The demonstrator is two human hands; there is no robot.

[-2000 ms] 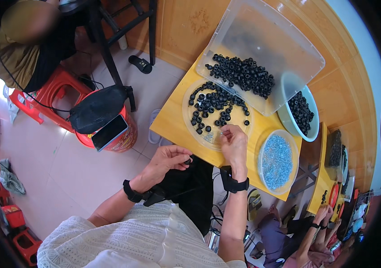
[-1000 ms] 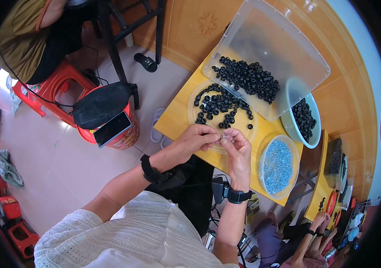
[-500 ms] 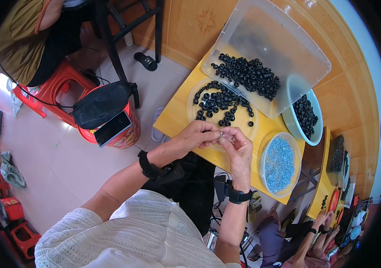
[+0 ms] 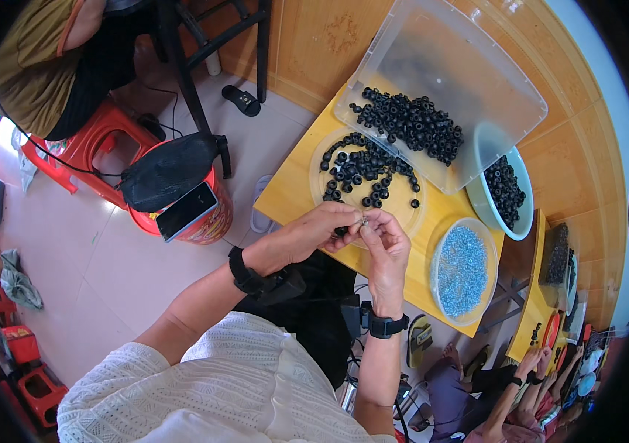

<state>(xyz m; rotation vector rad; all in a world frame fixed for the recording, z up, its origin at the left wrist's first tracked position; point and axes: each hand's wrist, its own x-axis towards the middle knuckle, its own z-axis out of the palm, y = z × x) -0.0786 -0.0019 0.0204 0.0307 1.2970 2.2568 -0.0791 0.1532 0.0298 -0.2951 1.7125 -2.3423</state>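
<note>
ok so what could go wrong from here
The tiny piece pinched between the left hand and right hand could slip and be hard to find. Loose black beads on the round tray might roll off if knocked. The phone at the red bucket's edge could slide off.

Phone [image 4: 187, 211] atop red bucket [image 4: 216, 224] — black slipper [image 4: 241, 101] on floor [image 4: 115, 273]

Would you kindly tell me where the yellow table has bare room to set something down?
Two patches of the table look bare: the left corner, bordered by the round tray, and a strip between the right hand and the dish of blue beads. The back is crowded with the clear bin and pale green bowl; black beads cover much of the tray.
</note>
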